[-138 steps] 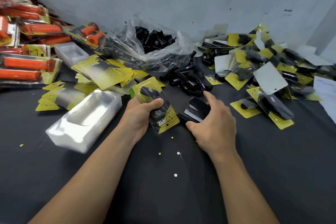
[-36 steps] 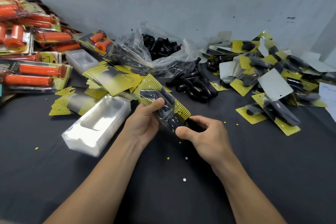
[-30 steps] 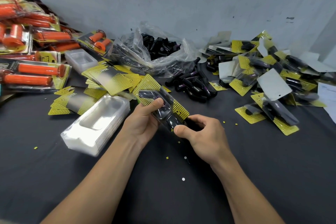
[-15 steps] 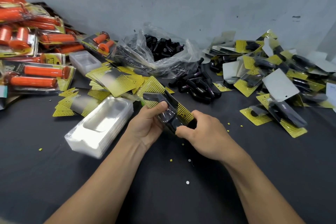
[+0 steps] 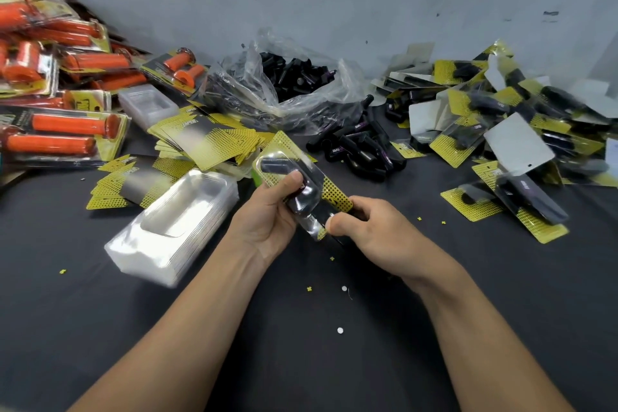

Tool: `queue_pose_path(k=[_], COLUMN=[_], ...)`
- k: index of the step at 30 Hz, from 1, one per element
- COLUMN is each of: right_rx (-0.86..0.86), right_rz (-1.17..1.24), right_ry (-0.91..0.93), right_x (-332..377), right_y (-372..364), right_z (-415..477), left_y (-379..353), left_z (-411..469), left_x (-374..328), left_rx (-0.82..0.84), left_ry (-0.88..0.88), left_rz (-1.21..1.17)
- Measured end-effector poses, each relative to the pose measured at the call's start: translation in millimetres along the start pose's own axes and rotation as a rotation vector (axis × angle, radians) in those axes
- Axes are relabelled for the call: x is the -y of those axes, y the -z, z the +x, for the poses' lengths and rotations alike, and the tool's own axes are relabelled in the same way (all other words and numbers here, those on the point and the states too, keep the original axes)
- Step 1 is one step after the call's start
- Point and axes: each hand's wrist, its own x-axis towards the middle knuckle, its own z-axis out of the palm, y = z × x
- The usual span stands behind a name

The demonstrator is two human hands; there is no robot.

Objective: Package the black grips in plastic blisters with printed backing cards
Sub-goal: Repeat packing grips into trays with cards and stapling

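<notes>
Cloth, dark and flecked with paper punchings, stretches nearest the body and offers the most room for moving. Above it the left hand curls round the clear blister, thumb on top, with a black grip inside. The right hand pinches the lower end, where the yellow backing card seems to be seating, though blur hides the seam. The plastic is likely light, springy and slick, so hold the flat flanges, not the bubble. The stack of empty blisters crowds the left. Beyond, loose grips and finished packs hem the far side.
</notes>
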Motion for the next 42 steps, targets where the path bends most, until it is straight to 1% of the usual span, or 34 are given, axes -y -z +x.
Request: queue_pose_path(k=[2, 3, 5, 7, 8, 10, 11, 12, 13, 14, 15, 16, 17, 20, 21, 26, 30, 36, 39, 42], right_rx=[0.108, 0.133, 0.097, -0.033, -0.131, -0.368, -0.507, -0.648, -0.774, -0.86, -0.895, -0.879, -0.819, -0.546, -0.492, -0.381, -0.316, -0.274, -0.302, -0.351], right_rz=[0.077, 0.12, 0.217, 0.248, 0.194, -0.021, -0.149, -0.24, -0.275, -0.265, -0.241, -0.205, -0.151, 0.068, 0.094, 0.213, 0.313, 0.296, 0.309, 0.326], right_ry=[-0.019, -0.032, -0.074, -0.142, -0.176, -0.186, -0.139, -0.036, 0.118, 0.279, 0.397, 0.462, 0.469, 0.301, 0.277, 0.211, 0.168, 0.12, 0.092, 0.097], right_x=[-3, -5, -13, -18, -20, -23, -22, -21, -19, -16, -14, -12, -10, -6, -7, -13, -15, -18, -19, -19], right_y=[7, 12, 22, 28, 28, 24, 21, 16, 11, 4, -5, -16, -26, -48, -51, -54, -53, -53, -52, -51], right_z=[-2, -4, -8, -9, -9, -5, -5, -7, -9, -13, -16, -18, -20, -14, -10, -3, -2, 2, 3, 0], left_y=[-1, 0, 3, 5, 6, 7, 8, 8, 8, 8, 8, 7, 7, 6, 5, 5, 5, 6, 4, 0], left_z=[0, 0, 1, 1, 0, 0, 0, 0, 0, 0, -1, -1, -2, -4, -5, -9, -9, -10, -12, -11], left_x=[0, -1, -3, -4, -3, -1, -1, -1, -1, -1, -2, -2, -3, -5, -6, -7, -7, -8, -8, -11], left_rx=[-0.05, -0.065, -0.072, -0.072, -0.069, -0.059, -0.05, -0.039, -0.027, -0.017, -0.009, -0.002, 0.005, 0.027, 0.036, 0.094, 0.092, 0.103, 0.11, 0.02], left_ry=[0.001, 0.0, -0.006, 0.003, 0.01, 0.02, 0.024, 0.024, 0.019, 0.013, 0.008, 0.005, 0.004, 0.004, 0.008, 0.065, 0.076, 0.052, 0.049, 0.071], left_rz=[-0.013, -0.03, -0.065, -0.085, -0.084, -0.075, -0.071, -0.062, -0.048, -0.035, -0.027, -0.024, -0.023, 0.008, 0.014, 0.002, 0.006, 0.074, 0.078, 0.046])
